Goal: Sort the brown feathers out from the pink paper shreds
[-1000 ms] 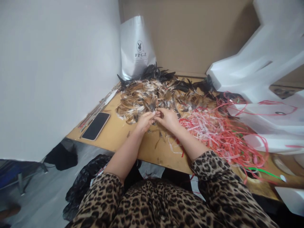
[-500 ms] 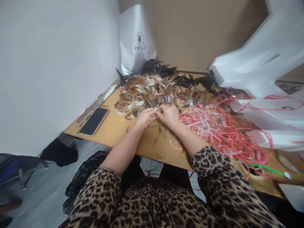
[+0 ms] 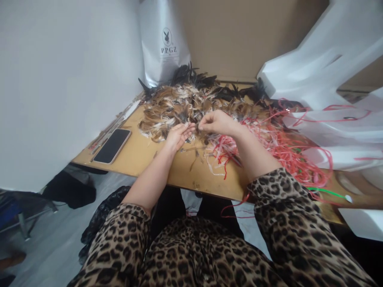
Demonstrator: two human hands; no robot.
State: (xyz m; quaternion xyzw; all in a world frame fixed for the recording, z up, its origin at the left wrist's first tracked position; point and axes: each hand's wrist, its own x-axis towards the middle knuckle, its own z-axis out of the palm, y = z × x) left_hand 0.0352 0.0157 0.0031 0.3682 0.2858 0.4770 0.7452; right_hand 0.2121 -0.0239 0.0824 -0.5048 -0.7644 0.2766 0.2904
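Note:
A heap of brown, white and black feathers [image 3: 191, 101] covers the far part of the wooden table [image 3: 140, 155]. My left hand [image 3: 178, 135] lies at the heap's near edge, its fingers curled and pinching a small tuft of feathers. My right hand [image 3: 217, 121] is raised a little above the table, fingertips pinched together on the same tuft, touching the left hand's fingers. What sits between the fingertips is small and partly hidden. A tangle of red and pink plastic strips [image 3: 278, 147] lies under and to the right of my right forearm.
A phone [image 3: 112, 145] lies face up near the table's left edge, beside thin sticks [image 3: 118, 121]. A silver bag marked PPGZ [image 3: 164, 44] stands at the back against cardboard. White foam pieces [image 3: 326, 71] crowd the right. A black bag [image 3: 101, 227] sits on the floor.
My right hand has lifted off the table and risen slightly, still pinched against my left fingers. The view has shifted, so everything sits a little lower left than before.

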